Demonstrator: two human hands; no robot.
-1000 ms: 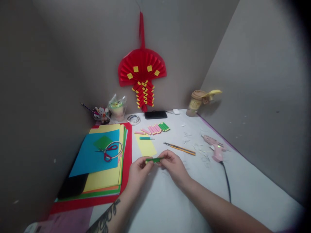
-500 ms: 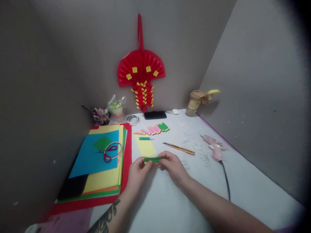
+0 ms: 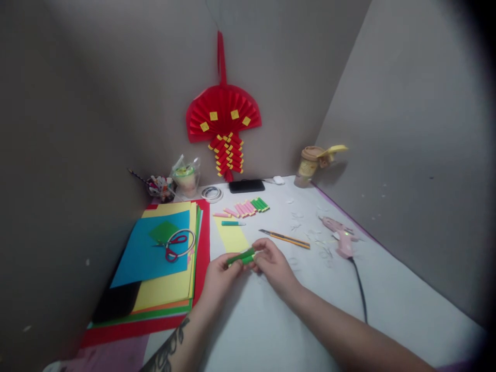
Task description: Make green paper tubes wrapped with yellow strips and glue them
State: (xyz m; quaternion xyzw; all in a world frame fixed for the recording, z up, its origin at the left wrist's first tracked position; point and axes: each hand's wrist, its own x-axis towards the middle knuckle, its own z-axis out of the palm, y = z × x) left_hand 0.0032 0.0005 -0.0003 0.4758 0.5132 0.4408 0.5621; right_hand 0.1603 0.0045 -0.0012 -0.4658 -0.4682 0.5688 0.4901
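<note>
Near yellow sheet [image 3: 231, 237] edge, green roll [image 3: 241, 257]

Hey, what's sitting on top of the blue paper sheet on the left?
Red-handled scissors, a green paper square and a thin ring lie on it. The stack beneath shows only coloured edges.

On the tabletop [image 3: 251, 336], scissors [image 3: 176, 245] lie on the stack of paper sheets [image 3: 166, 289] at left. The glue gun [image 3: 339, 232] lies right; paper rolls [image 3: 248, 207] lie far centre, the phone [image 3: 247, 185] behind them.
</note>
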